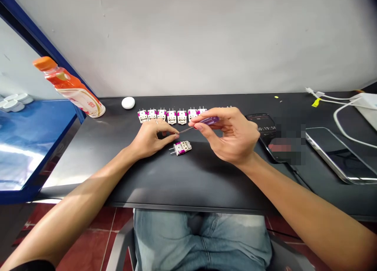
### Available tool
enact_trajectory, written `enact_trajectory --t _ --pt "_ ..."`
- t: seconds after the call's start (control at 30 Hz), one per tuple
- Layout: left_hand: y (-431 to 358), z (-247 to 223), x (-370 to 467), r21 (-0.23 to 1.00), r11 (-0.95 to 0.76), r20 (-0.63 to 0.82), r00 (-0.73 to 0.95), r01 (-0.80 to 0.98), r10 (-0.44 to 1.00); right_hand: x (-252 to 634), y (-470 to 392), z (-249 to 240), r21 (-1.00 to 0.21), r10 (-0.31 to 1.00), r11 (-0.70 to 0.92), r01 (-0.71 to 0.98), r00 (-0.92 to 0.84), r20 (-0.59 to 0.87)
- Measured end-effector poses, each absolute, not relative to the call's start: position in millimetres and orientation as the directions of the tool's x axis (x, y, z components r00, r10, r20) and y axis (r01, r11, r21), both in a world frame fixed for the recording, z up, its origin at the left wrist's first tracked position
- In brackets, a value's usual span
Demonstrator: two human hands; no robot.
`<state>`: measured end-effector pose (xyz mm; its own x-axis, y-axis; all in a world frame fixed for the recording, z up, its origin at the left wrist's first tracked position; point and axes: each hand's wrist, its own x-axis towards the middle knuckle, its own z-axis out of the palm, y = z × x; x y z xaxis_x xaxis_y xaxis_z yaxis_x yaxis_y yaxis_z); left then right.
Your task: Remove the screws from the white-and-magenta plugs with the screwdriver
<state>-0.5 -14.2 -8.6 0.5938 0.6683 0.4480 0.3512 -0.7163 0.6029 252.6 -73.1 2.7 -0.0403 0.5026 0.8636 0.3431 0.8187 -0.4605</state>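
Note:
In my right hand point(235, 135) is a screwdriver with a see-through purple handle point(209, 121), its thin shaft slanting down to the left. My left hand point(153, 136) has thumb and forefinger pinched together at the tip of that shaft; anything tiny between them is too small to make out. Just below the fingertips, one white and purple plug insert point(182, 147) with metal pins lies on the black table. Behind my hands stands a row of several similar plug inserts point(171, 116), pins up, its right end partly hidden by my right hand.
At the back left are a white round object point(128, 103) and an orange-capped bottle point(75, 88). To the right lie a phone showing a timer point(262, 123), a second dark-screened device point(344, 155) and white cables point(338, 114). The table's front edge point(188, 207) runs above my lap.

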Motion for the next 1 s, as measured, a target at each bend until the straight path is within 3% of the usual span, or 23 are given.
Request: enact_trajectory --t 0.13,0.3,0.47,0.73,1.0 --pt "-20 -8 4 0.675 -0.683 0.417 0.620 0.279 0.665 257 -72 7 -0.400 0.453 0.873 0.279 -0.160 0.877" --pt "-26 -9 10 0.827 -0.541 0.354 0.609 0.150 0.709 258 -74 6 -0.435 0.462 0.887 0.157 -0.291 0.838" --pt "-28 -8 11 0.891 -0.451 0.329 0.611 0.052 0.720 257 -76 5 -0.475 0.482 0.876 0.088 -0.180 0.857" --pt "-25 -8 11 0.874 -0.480 0.328 0.631 0.081 0.704 253 -71 13 -0.351 0.358 0.931 0.098 -0.060 0.932" --pt "-28 -3 14 0.864 -0.497 0.332 0.659 0.074 0.675 250 -71 19 -0.342 0.345 0.934 0.105 -0.016 0.938"
